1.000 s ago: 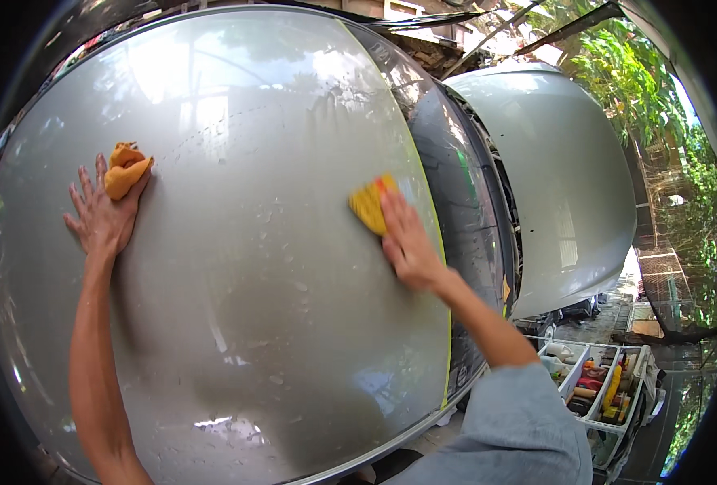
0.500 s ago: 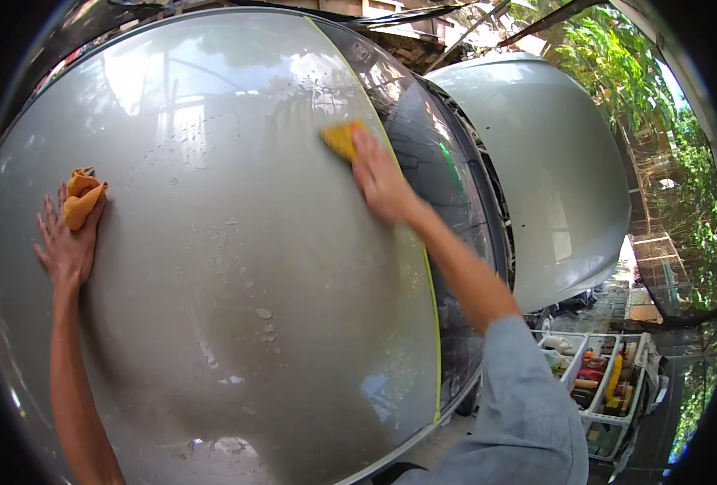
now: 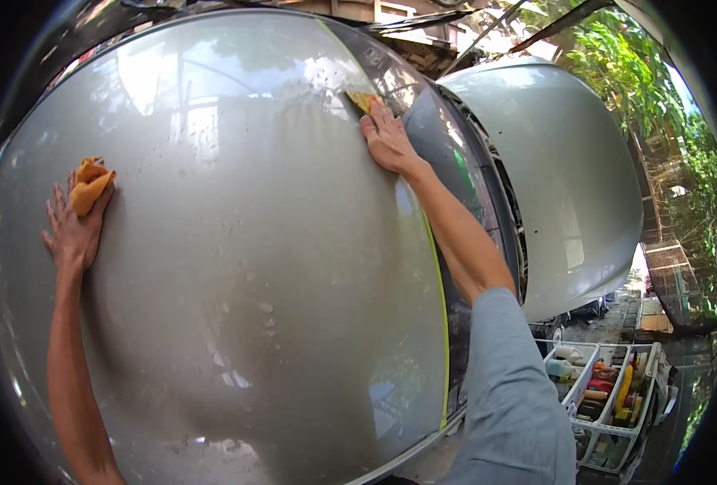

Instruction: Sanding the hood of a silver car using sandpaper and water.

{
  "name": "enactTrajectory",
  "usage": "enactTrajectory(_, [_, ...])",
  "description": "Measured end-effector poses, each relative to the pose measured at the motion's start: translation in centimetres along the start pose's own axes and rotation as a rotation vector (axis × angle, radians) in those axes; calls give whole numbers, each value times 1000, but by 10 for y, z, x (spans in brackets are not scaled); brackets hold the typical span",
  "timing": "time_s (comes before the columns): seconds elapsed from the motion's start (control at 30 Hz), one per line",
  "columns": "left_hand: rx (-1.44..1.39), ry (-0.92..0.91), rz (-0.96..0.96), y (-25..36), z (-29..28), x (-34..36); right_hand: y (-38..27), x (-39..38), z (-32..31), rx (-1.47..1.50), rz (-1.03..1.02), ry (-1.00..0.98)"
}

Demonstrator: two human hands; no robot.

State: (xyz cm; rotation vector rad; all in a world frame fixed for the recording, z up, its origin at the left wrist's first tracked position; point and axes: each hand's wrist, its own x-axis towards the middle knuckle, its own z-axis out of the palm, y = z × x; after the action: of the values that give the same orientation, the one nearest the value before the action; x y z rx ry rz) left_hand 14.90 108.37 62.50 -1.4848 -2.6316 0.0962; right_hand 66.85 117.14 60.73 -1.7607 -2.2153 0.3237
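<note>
"Yellow pad (image 3: 359, 99): which step?"

"Rubbing the car roof (image 3: 310, 267), I'd judge; another stroke would call for flat, even pressure, minding the yellow-green tape (image 3: 445, 339)."

"Where's the pad against the grip?"

"Under and just beyond the right hand's (image 3: 386, 142) fingers, far right on the roof; that grip holds it. At left, the left hand (image 3: 77, 230) spreads against an orange cloth (image 3: 90, 192); whether it's pinched, I can't tell."

silvery-grey car roof (image 3: 237, 339) mottled with white and pale-blue reflections (image 3: 140, 77), yellow-green line (image 3: 447, 356), dark grey windshield (image 3: 486, 206) streaked green, silvery-grey hood (image 3: 573, 186), orange cloth (image 3: 92, 194), yellow pad (image 3: 362, 100), plain blue-grey sleeve (image 3: 512, 380), white rack (image 3: 605, 425) — red and yellow items (image 3: 624, 388) inside, bright green leaves (image 3: 617, 73)
</note>
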Motion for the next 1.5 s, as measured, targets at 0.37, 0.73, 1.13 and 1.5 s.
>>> enactTrajectory(0.37, [-46,-51,-2,10,-30,-12,-128,36,32,-36,-184,-59])
enactTrajectory(0.73, [-79,-22,27,6,-28,-16,-123,64,26,21,85,-43])
enactTrajectory(1.13, [-47,-62,11,-1,-31,-12,-140,65,52,57,364,97])
enactTrajectory(1.5, [-14,-52,14,-23,-18,-8,-110,35,56,23,228,89])
